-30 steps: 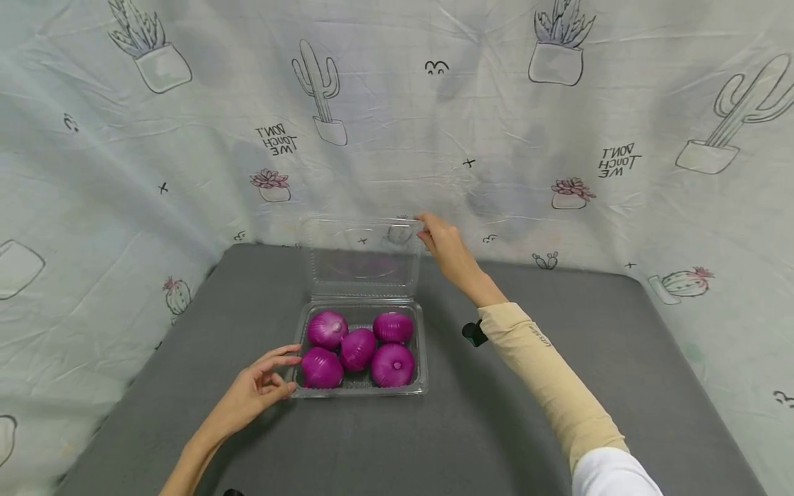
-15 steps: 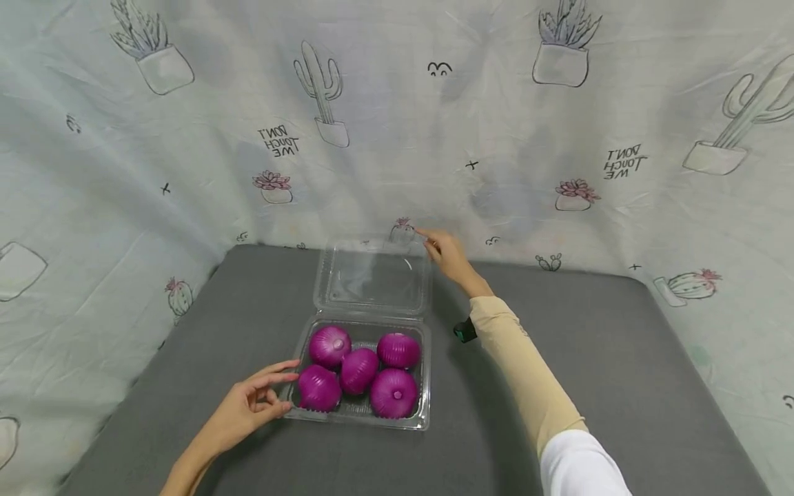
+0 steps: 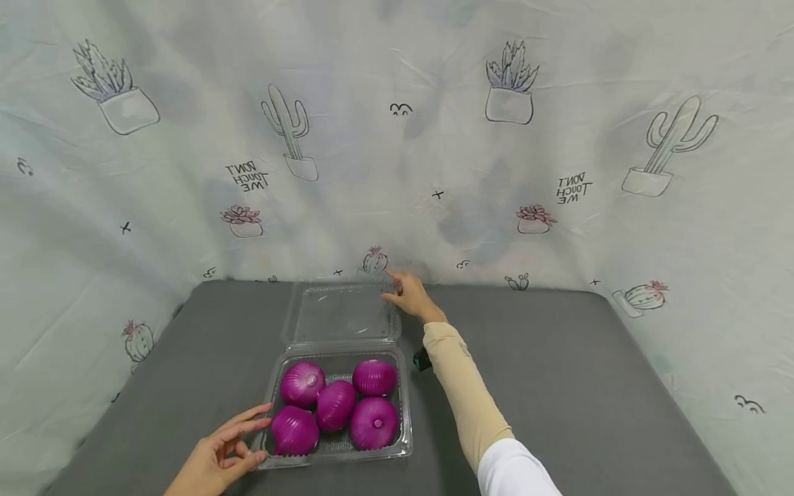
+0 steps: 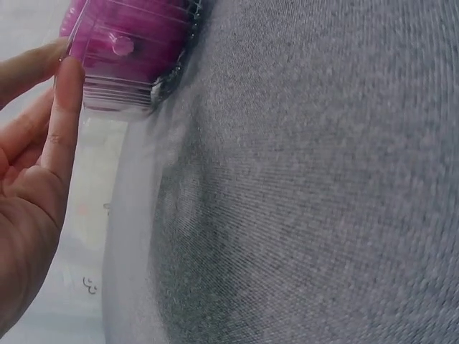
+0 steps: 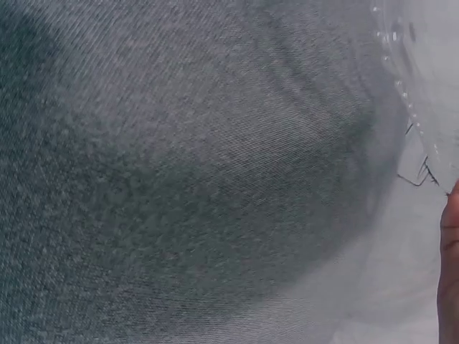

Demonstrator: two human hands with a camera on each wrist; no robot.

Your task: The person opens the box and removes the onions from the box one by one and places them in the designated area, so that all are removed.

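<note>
A clear plastic clamshell container (image 3: 406, 413) stands on the grey table in the head view, holding several purple onions (image 3: 336, 405). Its see-through lid (image 3: 344, 315) leans back, away from the base. At the near left corner, my left hand (image 3: 217, 458) pinches the container's rim between fingers and thumb; the left wrist view shows this grip beside one onion (image 4: 133, 36). My right hand (image 3: 412, 297) holds the lid's far right corner, index finger and thumb spread around its edge. In the right wrist view only part of that hand (image 5: 450, 265) appears, touching the lid's corner.
A grey cloth-covered table (image 3: 527, 386) extends to both sides of the container. Behind it hangs a pale curtain (image 3: 372, 172) printed with cacti, close to the lid's far edge. A small black object (image 3: 422, 359) shows beside the right forearm.
The lid has tipped farther back and down, with my right hand following its corner. The container has shifted lower in the head view, which has itself tilted; my left hand stays at the rim.
</note>
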